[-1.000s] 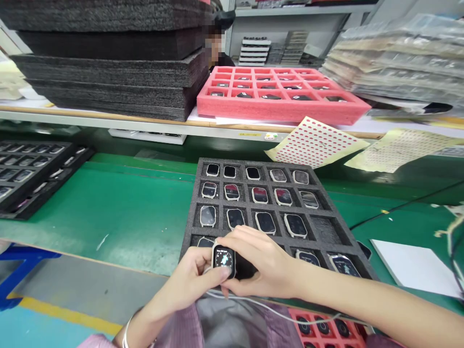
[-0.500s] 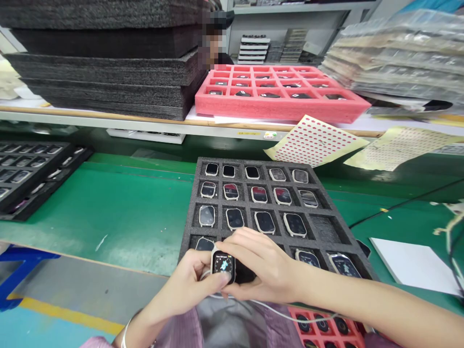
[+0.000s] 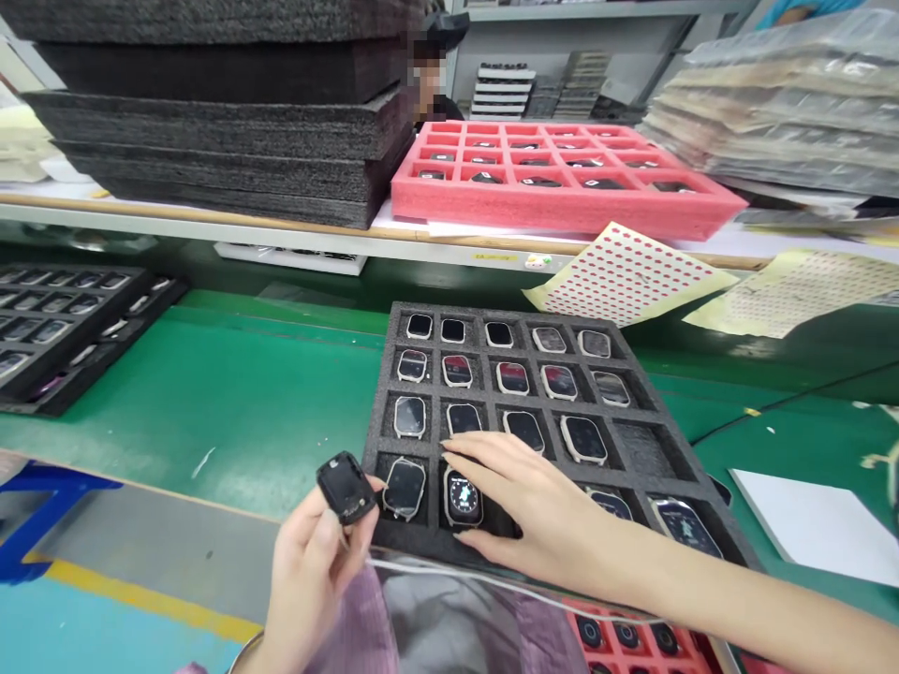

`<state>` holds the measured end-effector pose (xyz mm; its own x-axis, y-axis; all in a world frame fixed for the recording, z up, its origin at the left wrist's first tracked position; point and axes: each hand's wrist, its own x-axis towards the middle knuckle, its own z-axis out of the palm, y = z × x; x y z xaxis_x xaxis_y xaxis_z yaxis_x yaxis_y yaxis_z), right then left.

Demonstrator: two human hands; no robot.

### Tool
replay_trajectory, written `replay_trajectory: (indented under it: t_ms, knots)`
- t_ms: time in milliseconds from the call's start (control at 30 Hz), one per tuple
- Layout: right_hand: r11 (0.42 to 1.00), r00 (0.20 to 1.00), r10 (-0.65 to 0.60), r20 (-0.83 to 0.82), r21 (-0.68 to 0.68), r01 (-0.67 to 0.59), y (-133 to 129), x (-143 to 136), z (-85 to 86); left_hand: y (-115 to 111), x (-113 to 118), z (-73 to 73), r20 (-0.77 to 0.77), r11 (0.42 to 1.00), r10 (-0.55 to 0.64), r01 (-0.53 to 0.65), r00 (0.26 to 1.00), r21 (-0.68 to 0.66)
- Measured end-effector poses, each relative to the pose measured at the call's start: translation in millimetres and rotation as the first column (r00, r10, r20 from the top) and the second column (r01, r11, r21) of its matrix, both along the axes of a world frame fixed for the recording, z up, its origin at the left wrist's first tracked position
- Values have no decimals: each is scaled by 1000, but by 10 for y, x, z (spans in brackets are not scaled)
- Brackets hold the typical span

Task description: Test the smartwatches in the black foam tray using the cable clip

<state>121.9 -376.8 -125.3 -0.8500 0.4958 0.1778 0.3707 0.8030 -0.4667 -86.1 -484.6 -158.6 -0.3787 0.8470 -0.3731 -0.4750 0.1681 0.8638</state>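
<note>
My left hand (image 3: 316, 557) is closed on a small black charging cradle (image 3: 346, 488), held left of the grey foam tray's near corner. The cradle's recessed side faces up. My right hand (image 3: 523, 496) reaches across the tray (image 3: 484, 552) with fingers and thumb apart, around a smartwatch (image 3: 464, 496) with a lit dial. That watch lies in a front-row compartment; whether my fingertips touch it I cannot tell. Beside it on the left sits another watch (image 3: 405, 488) with a dark screen. More watches fill several rows behind, partly hidden by my right hand.
A white cable (image 3: 492, 582) runs along the tray's near edge. Another tray of watches (image 3: 49, 318) sits at left, white sheets (image 3: 815, 524) at right. On the shelf stand black foam stacks (image 3: 211, 159) and a pink foam tray (image 3: 562, 211). A person is behind.
The lit watch has gone from between my two hands into the front-row compartment. My left hand has moved left and now shows the black cradle. My right hand has lowered over the tray.
</note>
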Motion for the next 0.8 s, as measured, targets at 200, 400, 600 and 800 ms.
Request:
replay_trajectory:
  t_ms: [200,400,600,800]
  knots:
    - [958,968,55,245,259,-120,-76,-513,12,-126,-88,78,-13,999,2,-3,1000,-47]
    - [901,878,44,477,361,-241,-99,-852,-7,-123,-121,48,-65,998,-49,47,997,-29]
    - [884,892,100,441,371,-282,-42,-737,-8,-45,-156,-19,-25,992,-129,129,991,6]
    - [846,966,110,235,488,-216,79,-681,-78,226,-58,-133,74,943,-138,108,988,315]
